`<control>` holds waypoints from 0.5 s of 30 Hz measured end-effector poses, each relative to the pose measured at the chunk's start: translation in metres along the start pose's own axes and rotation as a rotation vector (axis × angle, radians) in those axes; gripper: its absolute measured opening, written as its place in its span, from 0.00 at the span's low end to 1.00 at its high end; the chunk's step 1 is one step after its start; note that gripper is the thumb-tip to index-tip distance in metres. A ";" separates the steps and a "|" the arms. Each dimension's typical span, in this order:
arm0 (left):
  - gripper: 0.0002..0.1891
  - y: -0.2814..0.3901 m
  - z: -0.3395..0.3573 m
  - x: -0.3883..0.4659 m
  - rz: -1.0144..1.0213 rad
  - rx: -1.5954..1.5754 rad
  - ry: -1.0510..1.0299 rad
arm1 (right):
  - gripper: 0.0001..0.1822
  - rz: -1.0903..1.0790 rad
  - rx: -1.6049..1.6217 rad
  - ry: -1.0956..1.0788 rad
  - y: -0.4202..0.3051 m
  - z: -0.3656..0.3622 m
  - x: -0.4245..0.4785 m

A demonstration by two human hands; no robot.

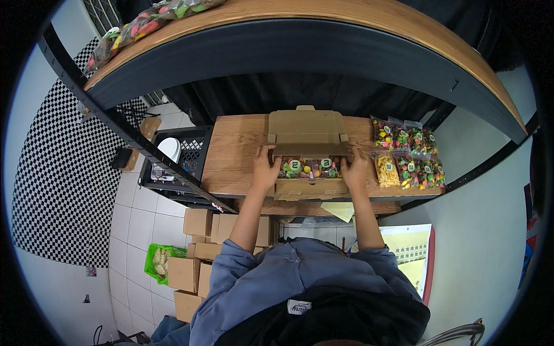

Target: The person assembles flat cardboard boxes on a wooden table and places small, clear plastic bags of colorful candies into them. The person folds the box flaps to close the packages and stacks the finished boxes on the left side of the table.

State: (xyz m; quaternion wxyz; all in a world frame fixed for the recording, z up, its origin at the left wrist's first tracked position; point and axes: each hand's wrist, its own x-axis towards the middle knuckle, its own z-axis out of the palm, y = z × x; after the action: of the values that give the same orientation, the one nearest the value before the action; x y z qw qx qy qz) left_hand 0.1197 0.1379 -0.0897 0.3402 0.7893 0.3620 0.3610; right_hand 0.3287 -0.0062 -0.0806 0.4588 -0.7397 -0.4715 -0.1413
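A brown cardboard mailer box (305, 125) lies on the wooden shelf with its lid raised at the back and its front flap folded outward. Inside are clear bags of colourful candy (309, 168) with round labels. My left hand (265, 168) touches the box's left side, fingers at the lid's fold. At the opposite side my right hand (355, 166) has its fingers on the same fold, thumb near the candy. More bags of colourful candy (407, 168) stand in two rows to the right, with one bag of pale yellow snacks (387, 170) nearest my right hand.
An upper shelf (303, 11) crosses above, with candy bags at its left. A black crate (194, 129) stands left of the work shelf. Below are several cardboard cartons (184, 272), a green basket (151, 255) and yellow label sheets (404, 235). A black metal post (143, 142) slants at left.
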 end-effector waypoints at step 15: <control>0.44 -0.009 0.004 -0.031 0.177 -0.153 -0.132 | 0.29 0.006 0.390 -0.124 -0.007 -0.013 -0.036</control>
State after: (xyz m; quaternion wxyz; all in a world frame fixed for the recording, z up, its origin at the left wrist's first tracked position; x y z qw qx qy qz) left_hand 0.1051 0.1160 -0.1090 0.3893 0.8119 0.2394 0.3633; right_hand 0.3072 -0.0366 -0.0932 0.5638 -0.6457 -0.5149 -0.0001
